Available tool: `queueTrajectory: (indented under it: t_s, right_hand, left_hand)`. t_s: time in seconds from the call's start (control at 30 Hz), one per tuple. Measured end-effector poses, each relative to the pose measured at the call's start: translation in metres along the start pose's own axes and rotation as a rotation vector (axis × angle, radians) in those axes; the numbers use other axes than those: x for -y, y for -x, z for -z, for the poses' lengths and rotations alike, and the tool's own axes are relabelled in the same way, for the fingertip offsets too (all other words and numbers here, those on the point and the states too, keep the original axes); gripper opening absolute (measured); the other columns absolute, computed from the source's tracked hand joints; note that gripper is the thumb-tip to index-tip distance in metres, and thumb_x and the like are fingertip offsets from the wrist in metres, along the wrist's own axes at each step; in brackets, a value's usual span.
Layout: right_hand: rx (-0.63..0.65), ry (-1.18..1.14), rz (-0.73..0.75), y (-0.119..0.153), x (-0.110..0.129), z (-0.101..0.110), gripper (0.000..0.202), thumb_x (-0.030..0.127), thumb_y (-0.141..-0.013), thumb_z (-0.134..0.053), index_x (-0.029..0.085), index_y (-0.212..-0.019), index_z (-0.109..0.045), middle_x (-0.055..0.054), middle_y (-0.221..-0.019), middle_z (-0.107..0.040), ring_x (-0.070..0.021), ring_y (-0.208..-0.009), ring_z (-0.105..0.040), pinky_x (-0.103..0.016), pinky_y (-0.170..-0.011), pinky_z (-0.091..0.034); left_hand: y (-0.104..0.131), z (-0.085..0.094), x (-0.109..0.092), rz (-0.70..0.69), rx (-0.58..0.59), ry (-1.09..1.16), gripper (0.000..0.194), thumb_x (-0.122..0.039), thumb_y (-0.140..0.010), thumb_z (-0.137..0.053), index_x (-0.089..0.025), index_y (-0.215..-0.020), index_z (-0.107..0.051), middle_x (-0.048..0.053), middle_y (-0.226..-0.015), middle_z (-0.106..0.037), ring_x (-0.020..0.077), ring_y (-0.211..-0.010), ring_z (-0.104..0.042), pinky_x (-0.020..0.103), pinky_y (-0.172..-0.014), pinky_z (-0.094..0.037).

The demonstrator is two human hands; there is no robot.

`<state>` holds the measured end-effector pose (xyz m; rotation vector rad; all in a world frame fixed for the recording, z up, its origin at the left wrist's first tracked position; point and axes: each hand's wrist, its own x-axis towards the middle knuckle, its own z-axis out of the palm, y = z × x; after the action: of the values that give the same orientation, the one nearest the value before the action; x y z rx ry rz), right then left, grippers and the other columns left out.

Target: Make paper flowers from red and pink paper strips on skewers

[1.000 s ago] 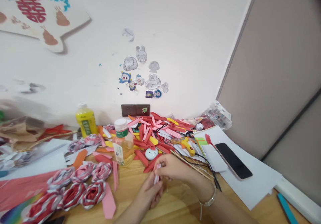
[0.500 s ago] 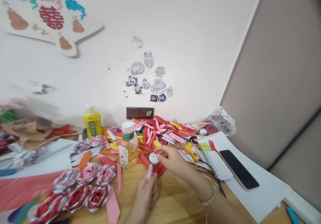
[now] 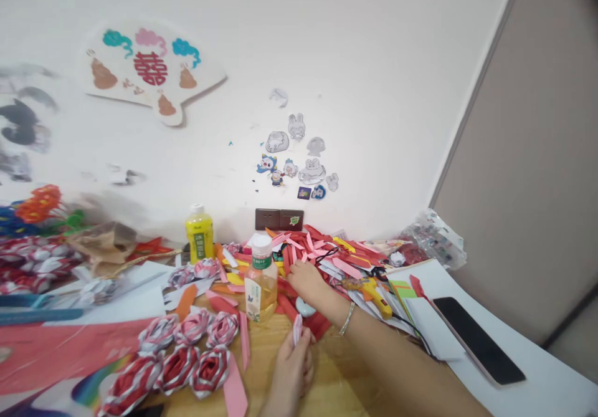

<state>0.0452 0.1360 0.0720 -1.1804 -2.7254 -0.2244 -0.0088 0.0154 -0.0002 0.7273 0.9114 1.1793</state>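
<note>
My left hand [image 3: 293, 367] is closed around a small pink-and-white rolled paper piece [image 3: 298, 330], whose tip stands up from the fingers above the wooden table. My right hand [image 3: 307, 281] reaches over the near side of a heap of red, pink and yellow paper strips [image 3: 346, 266]. Its fingertips are down among the strips, so I cannot see if they grip one. A light-blue round object [image 3: 306, 306] lies under the right wrist, on red strips. Left of the hands stands a bottle of pale yellow drink [image 3: 261, 283].
Striped paper roses [image 3: 210, 370] sit in rows at the left. A second yellow bottle [image 3: 199, 235] stands near the wall. To the right lie a yellow glue gun [image 3: 374, 295] with a black cord, white paper [image 3: 495, 323] and a phone [image 3: 476, 339].
My right hand has let go of the light-blue round object and moved forward into the strips. My left hand keeps the rolled paper. The view has shifted left.
</note>
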Motion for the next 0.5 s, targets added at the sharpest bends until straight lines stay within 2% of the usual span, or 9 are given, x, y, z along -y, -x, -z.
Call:
queueTrajectory:
  t_s: [0.13,0.3,0.4,0.5]
  right_hand:
    - [-0.061,-0.066,-0.014,0.008,-0.004,0.009,0.018,0.002,-0.084,-0.049,0.011,-0.082,-0.065,-0.015,-0.090,-0.067,-0.0252,-0.093,-0.057,-0.035,-0.078,-0.043]
    - [-0.244,-0.284,-0.105,0.032,-0.007,0.027,0.014,0.011,-0.088,-0.049,0.012,-0.088,-0.063,-0.012,-0.093,-0.066,-0.0226,-0.094,-0.055,-0.035,-0.085,-0.041]
    - [-0.326,-0.471,-0.192,0.048,-0.007,0.031,0.013,0.015,-0.088,-0.049,0.013,-0.092,-0.061,-0.008,-0.091,-0.065,-0.0184,-0.085,-0.058,-0.030,-0.077,-0.044]
    - [-0.329,-0.657,-0.220,0.059,-0.008,0.031,0.013,0.018,-0.085,-0.051,0.015,-0.092,-0.062,-0.004,-0.086,-0.066,-0.0150,-0.075,-0.060,-0.025,-0.067,-0.047]
  left_hand:
    - [0.001,-0.001,0.000,-0.007,-0.051,0.015,0.066,-0.075,-0.041,-0.068,-0.024,-0.068,-0.037,-0.017,-0.034,-0.027,0.0010,-0.024,-0.020,0.013,-0.027,-0.013]
    - [-0.002,0.004,-0.005,-0.023,-0.097,0.044,0.069,-0.077,-0.042,-0.066,-0.024,-0.079,-0.042,-0.018,-0.031,-0.024,0.0020,-0.025,-0.015,0.012,-0.025,-0.014]
    - [-0.004,0.007,-0.008,-0.036,-0.088,0.062,0.072,-0.076,-0.043,-0.067,-0.023,-0.087,-0.045,-0.019,-0.031,-0.021,0.0026,-0.025,-0.013,0.013,-0.025,-0.015]
    - [-0.006,0.009,-0.006,-0.044,-0.069,0.073,0.067,-0.073,-0.048,-0.067,-0.023,-0.088,-0.047,-0.018,-0.032,-0.022,0.0031,-0.025,-0.016,0.013,-0.026,-0.016]
